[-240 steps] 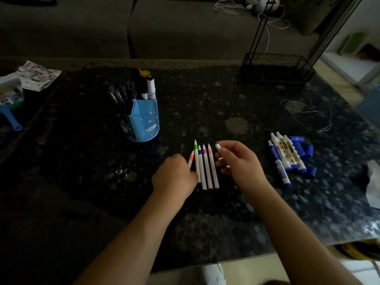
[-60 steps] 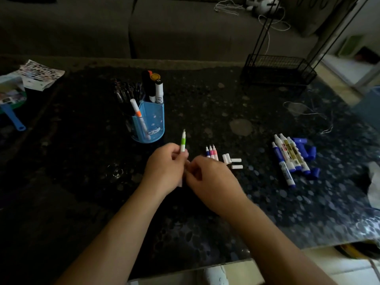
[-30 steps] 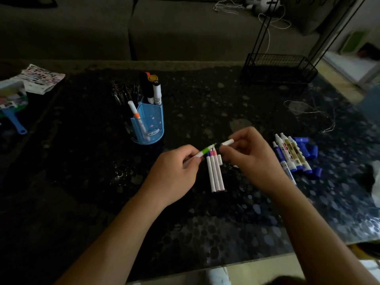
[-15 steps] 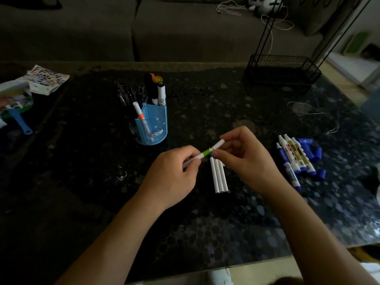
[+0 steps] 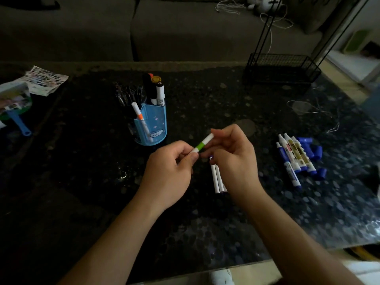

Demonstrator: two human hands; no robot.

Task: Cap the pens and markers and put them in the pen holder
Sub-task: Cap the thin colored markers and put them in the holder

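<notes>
My left hand (image 5: pixel 170 173) grips the barrel of a thin white pen with a green band (image 5: pixel 200 146), held above the dark table (image 5: pixel 82 182). My right hand (image 5: pixel 232 157) pinches the pen's white cap end, which sits on the tip. Under my right hand lie a few more thin white pens (image 5: pixel 218 179). The blue pen holder (image 5: pixel 152 124) stands behind my left hand and holds an orange-banded pen (image 5: pixel 140 120), markers and dark pens. To the right lie several blue-and-white markers (image 5: pixel 294 159) with loose blue caps (image 5: pixel 312 151) beside them.
A black wire basket on a stand (image 5: pixel 281 66) is at the far right of the table. Papers and a blue-handled item (image 5: pixel 18 120) lie at the far left. A thin cord (image 5: pixel 314 112) lies near the right edge. A grey sofa (image 5: pixel 164 27) runs behind the table.
My right hand has pushed the white cap down onto the green pen's tip; a second ago the cap was still apart from it. The hands stay close together above the loose pens.
</notes>
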